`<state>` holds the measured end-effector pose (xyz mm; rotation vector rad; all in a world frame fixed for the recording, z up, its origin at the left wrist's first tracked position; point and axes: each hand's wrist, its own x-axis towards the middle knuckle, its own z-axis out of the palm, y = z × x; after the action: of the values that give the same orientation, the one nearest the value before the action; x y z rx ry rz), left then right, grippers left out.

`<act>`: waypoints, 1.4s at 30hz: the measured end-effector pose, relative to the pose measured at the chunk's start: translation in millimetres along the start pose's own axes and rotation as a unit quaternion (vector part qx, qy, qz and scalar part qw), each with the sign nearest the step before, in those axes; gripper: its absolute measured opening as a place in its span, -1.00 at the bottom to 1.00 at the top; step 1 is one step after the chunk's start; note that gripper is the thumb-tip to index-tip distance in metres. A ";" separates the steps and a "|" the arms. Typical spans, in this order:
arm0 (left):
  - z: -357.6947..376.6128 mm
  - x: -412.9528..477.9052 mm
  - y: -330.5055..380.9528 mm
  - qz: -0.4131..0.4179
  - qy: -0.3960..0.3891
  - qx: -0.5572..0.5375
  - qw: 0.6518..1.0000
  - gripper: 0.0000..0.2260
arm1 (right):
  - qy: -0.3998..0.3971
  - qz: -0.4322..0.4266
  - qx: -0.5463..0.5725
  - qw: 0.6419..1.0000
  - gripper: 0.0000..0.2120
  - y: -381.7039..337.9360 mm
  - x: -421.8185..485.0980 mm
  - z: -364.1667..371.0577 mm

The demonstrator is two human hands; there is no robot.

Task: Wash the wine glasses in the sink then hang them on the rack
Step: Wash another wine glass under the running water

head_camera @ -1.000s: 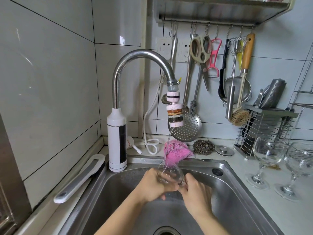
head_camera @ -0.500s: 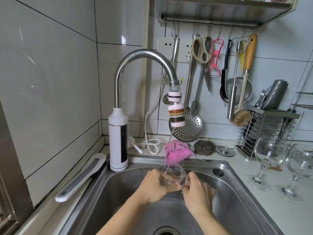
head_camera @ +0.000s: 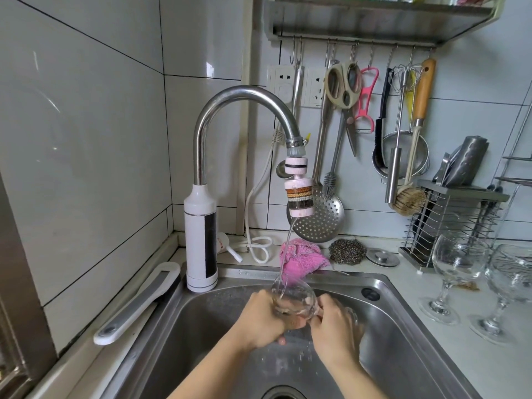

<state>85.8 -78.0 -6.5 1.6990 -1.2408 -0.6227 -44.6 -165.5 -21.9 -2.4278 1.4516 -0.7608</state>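
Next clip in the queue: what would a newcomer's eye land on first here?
Dead centre, a tilted wine glass is held over the sink under a thin stream from the curved faucet. The left hand wraps its bowl and the right hand grips the stem end. Two spare glasses stand upright on the counter at right.

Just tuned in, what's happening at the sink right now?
A person is rinsing a wine glass under the running tap, over the sink. The left hand grips the bowl and the right hand grips the stem end, with the stream falling into the tilted glass. Two other glasses stand upright on the counter to the right.
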 end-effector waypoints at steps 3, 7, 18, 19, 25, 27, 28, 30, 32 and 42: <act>1.7 0.9 2.2 -0.003 0.023 0.004 1.000 -0.92 | 0.008 0.003 0.006 1.000 -0.94 0.1 -0.9 -2.6; 1.1 1.6 4.8 -0.017 0.160 0.114 0.980 -0.84 | 0.018 -0.002 0.002 1.000 -0.82 1.4 0.7 -3.5; -2.8 -2.4 2.5 0.002 -0.004 -0.027 1.000 -0.94 | -0.009 -0.019 0.008 1.000 -0.74 5.1 2.2 -1.3; -2.6 -1.6 3.1 0.004 0.012 -0.036 0.999 -0.91 | -0.012 -0.018 0.014 1.000 -0.74 4.4 2.2 -0.5; -0.2 4.4 -2.6 0.033 0.195 0.047 0.979 -0.67 | -0.008 0.001 0.042 0.999 -0.76 -1.1 2.0 1.8; -0.9 4.1 -2.7 0.017 0.162 0.035 0.986 -0.71 | 0.003 0.005 0.030 1.000 -0.77 -1.1 1.4 0.1; -1.2 3.8 -1.6 0.003 0.117 0.013 0.993 -0.78 | 0.007 0.007 0.025 1.000 -0.78 -0.7 1.1 -0.6; -0.1 1.0 0.4 -0.006 0.027 -0.012 1.000 -0.88 | 0.010 0.006 0.011 1.000 -0.83 1.3 1.1 -1.1; 1.1 -0.2 -0.1 -0.002 -0.006 -0.025 1.000 -0.88 | 0.006 0.003 0.005 1.000 -0.86 2.7 1.3 -1.2; 3.6 3.4 -2.9 0.020 0.145 0.027 0.989 -0.78 | 0.014 -0.004 0.014 1.000 -0.82 -1.8 1.4 2.3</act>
<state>85.5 -82.3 -10.3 1.7339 -1.0896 -0.3061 -41.5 -166.0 -22.6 -2.4139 1.4323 -0.8144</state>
